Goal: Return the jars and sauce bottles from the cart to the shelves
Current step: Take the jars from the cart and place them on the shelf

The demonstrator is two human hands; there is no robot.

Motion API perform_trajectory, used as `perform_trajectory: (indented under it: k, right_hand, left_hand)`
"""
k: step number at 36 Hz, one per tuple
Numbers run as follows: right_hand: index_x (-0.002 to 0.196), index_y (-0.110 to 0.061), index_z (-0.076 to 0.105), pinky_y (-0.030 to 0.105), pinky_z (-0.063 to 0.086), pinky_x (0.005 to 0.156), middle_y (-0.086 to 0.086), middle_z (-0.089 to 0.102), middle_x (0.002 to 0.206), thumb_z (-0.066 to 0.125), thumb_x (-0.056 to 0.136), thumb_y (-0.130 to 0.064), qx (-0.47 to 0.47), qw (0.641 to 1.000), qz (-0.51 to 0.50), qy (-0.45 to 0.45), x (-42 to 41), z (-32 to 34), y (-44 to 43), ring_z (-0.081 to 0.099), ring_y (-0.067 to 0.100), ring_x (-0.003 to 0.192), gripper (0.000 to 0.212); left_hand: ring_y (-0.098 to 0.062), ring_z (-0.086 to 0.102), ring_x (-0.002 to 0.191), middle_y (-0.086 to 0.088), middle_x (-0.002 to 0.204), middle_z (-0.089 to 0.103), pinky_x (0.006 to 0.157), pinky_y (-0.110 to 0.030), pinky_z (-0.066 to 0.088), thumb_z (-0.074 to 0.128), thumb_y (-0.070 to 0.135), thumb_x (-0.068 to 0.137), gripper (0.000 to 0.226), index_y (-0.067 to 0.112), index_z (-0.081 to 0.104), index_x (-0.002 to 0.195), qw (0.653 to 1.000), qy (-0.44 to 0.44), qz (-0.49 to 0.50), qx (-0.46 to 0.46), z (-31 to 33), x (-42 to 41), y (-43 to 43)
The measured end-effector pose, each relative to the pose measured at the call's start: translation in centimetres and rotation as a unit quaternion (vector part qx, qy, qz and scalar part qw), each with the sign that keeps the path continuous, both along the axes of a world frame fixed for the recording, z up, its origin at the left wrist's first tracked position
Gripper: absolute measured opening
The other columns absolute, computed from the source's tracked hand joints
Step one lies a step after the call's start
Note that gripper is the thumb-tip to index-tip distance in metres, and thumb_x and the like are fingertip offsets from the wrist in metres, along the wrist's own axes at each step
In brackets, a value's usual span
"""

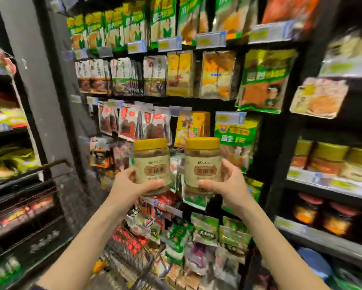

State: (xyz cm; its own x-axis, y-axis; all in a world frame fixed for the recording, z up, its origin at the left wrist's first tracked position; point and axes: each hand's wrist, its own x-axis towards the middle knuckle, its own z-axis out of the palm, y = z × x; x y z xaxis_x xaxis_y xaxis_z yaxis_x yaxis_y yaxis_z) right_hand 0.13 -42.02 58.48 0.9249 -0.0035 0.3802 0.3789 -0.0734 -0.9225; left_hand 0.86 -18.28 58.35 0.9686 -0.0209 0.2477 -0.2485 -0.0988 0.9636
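Observation:
I hold two alike jars upright at chest height in front of the shelves. Each has a yellow lid, a beige paper label and brown contents. My left hand point(132, 183) grips the left jar point(151, 162) around its lower half. The right jar point(203, 162) sits in my right hand point(228, 185), thumb across its base. The two jars stand side by side, a small gap between them. The wire cart point(132, 262) lies low between my forearms, blurred, with packets inside.
Hanging spice and seasoning packets point(176, 76) fill the shelves ahead. On the right shelf unit stand several yellow-lidded jars point(331, 158), with red-lidded jars point(322, 216) one shelf below. A grey pillar point(39, 80) rises at the left, beside more stocked shelves point(6, 122).

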Motion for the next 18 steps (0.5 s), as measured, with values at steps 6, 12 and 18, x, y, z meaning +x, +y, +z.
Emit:
perform_trajectory:
  k: [6, 12, 18]
  right_hand:
    - [0.105, -0.018, 0.061, 0.017, 0.052, 0.070, -0.004, 0.072, 0.097, 0.085, 0.052, -0.011, 0.004, 0.993, -0.113, -0.014, -6.3, 0.4, -8.2, 0.069, 0.006, 0.087, 0.058]
    - [0.109, -0.014, 0.061, 0.019, 0.053, 0.071, 0.000, 0.072, 0.100, 0.081, 0.054, -0.010, 0.007, 0.970, -0.242, -0.017, -14.8, 0.6, -17.1, 0.070, 0.011, 0.090, 0.060]
    - [0.100, -0.019, 0.062, 0.015, 0.052, 0.066, -0.008, 0.074, 0.087, 0.081, 0.061, 0.006, -0.018, 0.938, -0.346, -0.017, -24.4, 1.1, -25.2, 0.070, 0.004, 0.081, 0.049]
  left_hand:
    - [-0.002, 0.070, 0.076, 0.008, 0.084, 0.073, 0.060, -0.009, 0.051, 0.082, 0.011, 0.061, 0.039, 0.016, 0.066, 0.096, 0.994, 0.004, -0.105, -0.013, 0.4, -0.3, -9.1]
    - [0.000, 0.069, 0.068, 0.012, 0.075, 0.074, 0.055, -0.010, 0.051, 0.080, 0.009, 0.065, 0.032, 0.021, 0.065, 0.091, 0.975, 0.004, -0.220, -0.022, 0.9, -3.4, -20.1]
    - [0.001, 0.069, 0.073, 0.012, 0.078, 0.073, 0.065, -0.014, 0.052, 0.082, 0.011, 0.063, 0.033, 0.022, 0.065, 0.090, 0.951, 0.009, -0.306, -0.042, 0.9, -8.8, -31.1]
